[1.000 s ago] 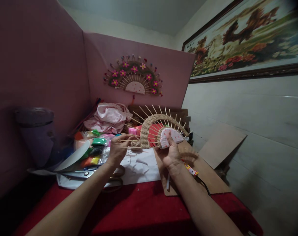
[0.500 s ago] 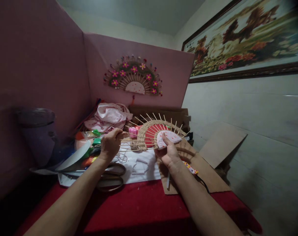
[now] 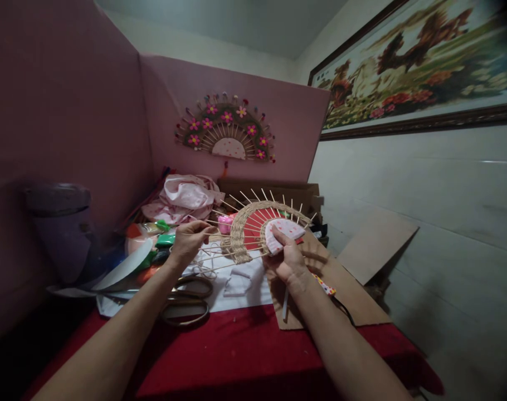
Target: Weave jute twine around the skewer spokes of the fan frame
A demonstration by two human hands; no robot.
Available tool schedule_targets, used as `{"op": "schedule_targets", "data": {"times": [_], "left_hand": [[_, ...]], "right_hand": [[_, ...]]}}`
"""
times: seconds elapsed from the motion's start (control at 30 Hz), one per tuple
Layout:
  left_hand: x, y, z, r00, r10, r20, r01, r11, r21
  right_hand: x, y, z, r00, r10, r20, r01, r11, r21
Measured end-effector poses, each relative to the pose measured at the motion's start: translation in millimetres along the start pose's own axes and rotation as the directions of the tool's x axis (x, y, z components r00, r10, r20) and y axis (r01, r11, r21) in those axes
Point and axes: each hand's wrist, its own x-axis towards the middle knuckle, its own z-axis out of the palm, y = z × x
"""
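My right hand (image 3: 289, 262) grips a half-round woven fan by its white, red-dotted centre piece (image 3: 284, 234), thumb on top and fingers underneath. Thin pale sticks spread from that centre through a band of woven twine (image 3: 238, 236), their bare ends poking out beyond it. Red shows between the sticks inside the band. At the fan's left side, my left hand (image 3: 190, 240) is closed in a pinch at the end of one stick (image 3: 218, 235). Whether twine is also between those fingertips, I cannot tell. Loose pale cord (image 3: 201, 262) lies below the fan.
Large scissors (image 3: 186, 301) lie by my left forearm on the red cloth (image 3: 237, 356). Cardboard (image 3: 357, 306) and a patterned handle (image 3: 323, 285) are at right. Behind are crumpled pink fabric (image 3: 186, 195), colourful packets (image 3: 165, 240) and a decorated fan (image 3: 227, 131) on the pink panel.
The fan has shifted slightly left and tilted a little. My left hand's fingertips have drawn slightly left and its fingers have turned; my right hand keeps its grip.
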Motion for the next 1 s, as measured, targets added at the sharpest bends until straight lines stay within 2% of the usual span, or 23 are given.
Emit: {"op": "schedule_targets", "data": {"times": [0.13, 0.27, 0.47, 0.67, 0.8, 1.0], "left_hand": [[-5.0, -2.2, 7.8, 0.999, -0.037, 0.03, 0.038, 0.999, -0.032], [-8.2, -3.6, 11.5, 0.999, -0.022, 0.044, 0.022, 1.0, -0.002], [-12.5, -0.4, 16.6, 0.998, -0.046, 0.045, 0.048, 0.997, -0.06], [-16.9, 5.6, 21.0, 0.985, -0.146, 0.092, 0.163, 0.959, -0.231], [-21.3, 13.1, 25.1, 0.967, -0.176, 0.186, 0.226, 0.926, -0.303], [-30.3, 26.1, 35.8, 0.962, -0.176, 0.208, 0.241, 0.906, -0.349]], "right_hand": [[-1.9, 3.9, 1.8, 0.998, 0.054, -0.042, -0.052, 0.998, 0.044], [-2.6, 6.0, 2.3, 0.997, 0.071, 0.021, -0.072, 0.995, 0.063], [-2.3, 7.4, 2.0, 0.997, 0.071, 0.032, -0.073, 0.995, 0.069], [-5.0, 5.4, 4.0, 0.998, 0.042, 0.038, -0.046, 0.993, 0.105], [-8.2, 2.8, 7.2, 0.999, 0.046, 0.018, -0.048, 0.989, 0.142], [-2.6, 4.4, 3.8, 0.999, -0.036, 0.005, 0.034, 0.982, 0.184]]}}
